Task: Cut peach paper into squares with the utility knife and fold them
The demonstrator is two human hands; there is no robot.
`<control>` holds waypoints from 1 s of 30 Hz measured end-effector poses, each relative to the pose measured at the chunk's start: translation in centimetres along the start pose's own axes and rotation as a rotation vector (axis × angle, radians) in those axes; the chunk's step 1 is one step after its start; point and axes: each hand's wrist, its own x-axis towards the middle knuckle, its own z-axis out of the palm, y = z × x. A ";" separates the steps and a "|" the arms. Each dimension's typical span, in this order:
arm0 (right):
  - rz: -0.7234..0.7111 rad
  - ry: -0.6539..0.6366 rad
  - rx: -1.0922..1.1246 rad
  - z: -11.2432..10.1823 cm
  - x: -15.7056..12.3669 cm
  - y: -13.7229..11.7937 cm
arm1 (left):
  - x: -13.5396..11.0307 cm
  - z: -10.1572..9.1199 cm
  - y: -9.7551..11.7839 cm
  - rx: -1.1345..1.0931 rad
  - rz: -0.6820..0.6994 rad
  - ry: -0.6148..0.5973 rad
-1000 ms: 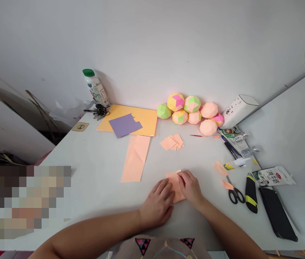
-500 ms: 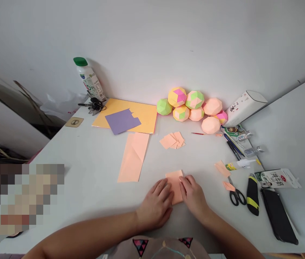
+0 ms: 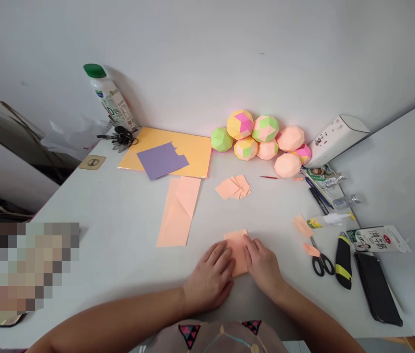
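A small peach paper square [image 3: 237, 245] lies flat on the white table [image 3: 119, 230] near the front edge. My left hand [image 3: 211, 279] rests on its left side with the fingers stretched flat over the paper. My right hand [image 3: 262, 264] presses its right side, fingers together and laid on the sheet. Both hands pin the paper to the table; neither lifts it.
A long peach strip [image 3: 178, 210], a pile of peach squares [image 3: 233, 188], orange sheet [image 3: 192, 149] with purple paper [image 3: 160, 160], paper balls [image 3: 262, 139], bottle [image 3: 109, 98], keys [image 3: 119, 137]. Scissors [image 3: 320, 260], knife [image 3: 343, 260], black phone [image 3: 376, 289] and a carton [image 3: 378, 239] lie at the right.
My hands stay on the peach square; the right fingers shifted slightly along it. The view has tilted down a little, so things at the back sit higher.
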 end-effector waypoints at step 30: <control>-0.023 -0.069 -0.071 0.7 -0.3 0.3 | -0.2 0.2 0.0 0.042 -0.011 0.015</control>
